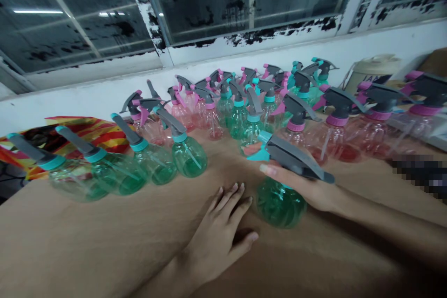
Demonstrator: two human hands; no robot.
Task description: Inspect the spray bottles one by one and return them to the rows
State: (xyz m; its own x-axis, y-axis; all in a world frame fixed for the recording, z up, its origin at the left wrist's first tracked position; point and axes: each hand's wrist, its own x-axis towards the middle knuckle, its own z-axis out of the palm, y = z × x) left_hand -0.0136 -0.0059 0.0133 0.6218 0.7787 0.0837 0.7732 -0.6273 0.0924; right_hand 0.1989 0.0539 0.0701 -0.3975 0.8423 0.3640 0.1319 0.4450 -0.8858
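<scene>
Head view: four green trigger-spray bottles point(120, 177) stand leftmost; the left hand point(218, 233) lies spread, empty, on the table point(70, 247); just beside it, the right hand point(310, 188) clasps a teal-nozzled spray bottle point(281, 207) by the neck, apparently positioning it, which calls for steadiness.

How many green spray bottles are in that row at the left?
4: leftmost bottle, second bottle beside it, third bottle next, then rightmost bottle. None there seems hidden; the held green bottle in the right hand stands apart.
</scene>
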